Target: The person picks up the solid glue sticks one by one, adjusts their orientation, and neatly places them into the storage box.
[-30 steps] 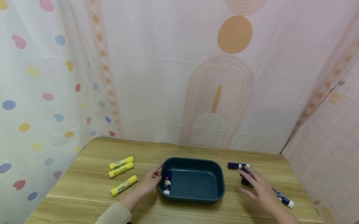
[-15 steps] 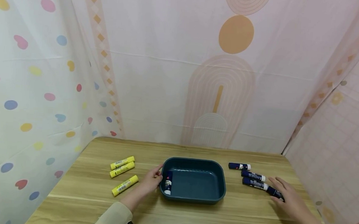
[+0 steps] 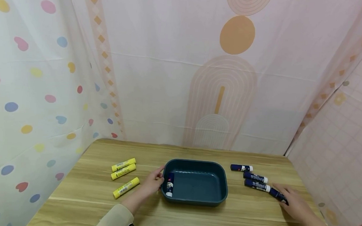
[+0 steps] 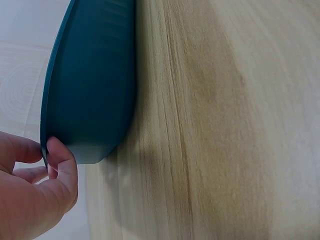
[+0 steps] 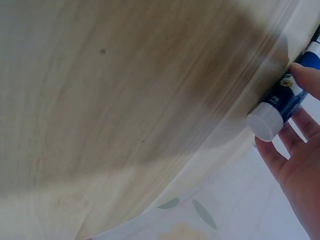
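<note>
My left hand [image 3: 151, 183] pinches the left rim of a dark teal plastic tray [image 3: 194, 201] between thumb and fingers, as the left wrist view also shows. Inside, against the tray's left wall, lies one dark blue glue stick [image 3: 169, 185] with a white end. At the right, my right hand [image 3: 293, 202] holds another dark blue glue stick [image 3: 276, 194] that lies on the table. In the right wrist view the thumb is on one side of this glue stick [image 5: 286, 96] and the fingers on the other, near its white end.
More dark blue glue sticks [image 3: 257, 185] lie left of my right hand, one touching or nearly touching the held one. Several yellow glue sticks [image 3: 126, 187] lie left of the tray on the wooden table [image 3: 187, 219]. A patterned curtain [image 3: 157, 91] hangs behind.
My right hand has moved right and down from above the blue glue sticks to the rightmost one, and its fingers have closed on it. The left hand and tray stay in place.
</note>
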### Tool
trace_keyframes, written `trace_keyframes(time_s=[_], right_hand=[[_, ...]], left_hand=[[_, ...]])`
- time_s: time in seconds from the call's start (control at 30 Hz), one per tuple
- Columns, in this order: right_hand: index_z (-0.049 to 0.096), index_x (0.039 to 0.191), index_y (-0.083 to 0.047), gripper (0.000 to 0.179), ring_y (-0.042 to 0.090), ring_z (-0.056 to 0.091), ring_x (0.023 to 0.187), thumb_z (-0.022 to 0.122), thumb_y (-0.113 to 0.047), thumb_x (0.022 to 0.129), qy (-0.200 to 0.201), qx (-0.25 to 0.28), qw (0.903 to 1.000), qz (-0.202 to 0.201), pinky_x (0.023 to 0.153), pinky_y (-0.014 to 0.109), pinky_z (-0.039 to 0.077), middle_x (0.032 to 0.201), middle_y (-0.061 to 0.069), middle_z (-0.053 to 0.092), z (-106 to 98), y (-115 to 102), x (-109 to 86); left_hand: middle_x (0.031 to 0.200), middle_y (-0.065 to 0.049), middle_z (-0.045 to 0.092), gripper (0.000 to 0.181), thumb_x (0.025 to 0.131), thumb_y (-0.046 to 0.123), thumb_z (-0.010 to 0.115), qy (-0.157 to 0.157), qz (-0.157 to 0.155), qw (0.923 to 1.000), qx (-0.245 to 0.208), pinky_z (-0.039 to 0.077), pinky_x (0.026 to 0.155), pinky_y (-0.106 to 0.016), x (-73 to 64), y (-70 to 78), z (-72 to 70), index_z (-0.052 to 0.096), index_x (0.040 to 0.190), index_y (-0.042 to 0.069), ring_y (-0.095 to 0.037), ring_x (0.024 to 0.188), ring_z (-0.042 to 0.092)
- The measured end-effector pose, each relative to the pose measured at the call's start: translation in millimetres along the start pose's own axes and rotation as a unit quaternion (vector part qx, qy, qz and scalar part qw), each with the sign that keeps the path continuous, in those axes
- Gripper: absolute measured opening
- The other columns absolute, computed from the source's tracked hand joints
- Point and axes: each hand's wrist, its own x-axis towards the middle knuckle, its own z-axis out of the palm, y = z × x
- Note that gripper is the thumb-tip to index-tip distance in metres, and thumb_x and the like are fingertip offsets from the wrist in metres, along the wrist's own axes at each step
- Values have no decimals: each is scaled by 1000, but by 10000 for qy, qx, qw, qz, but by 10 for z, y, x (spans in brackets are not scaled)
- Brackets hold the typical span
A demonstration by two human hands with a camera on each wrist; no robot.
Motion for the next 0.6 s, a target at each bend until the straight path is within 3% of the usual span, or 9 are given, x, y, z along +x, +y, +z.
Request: trace_keyframes(time_s=[0.2, 0.6], right_hand=[[50, 133, -7, 60, 38, 60, 91, 71, 0, 77, -31, -63, 10000, -2, 75, 53, 51, 103, 17, 59, 6, 27, -23], [44, 137, -4, 64, 41, 59, 90, 69, 4, 78, -264, 73, 9994, 196, 69, 50, 52, 106, 24, 57, -49, 10, 18]], left_hand=[[96, -12, 42, 51, 94, -4, 42, -31, -29, 10000, 9, 47, 58, -36, 7, -13, 1, 36, 144, 2, -21, 75, 46], [99, -12, 41, 52, 95, -3, 42, -76, -116, 9999, 29, 46, 58, -34, 32, -37, -11, 35, 145, 6, -21, 77, 46]])
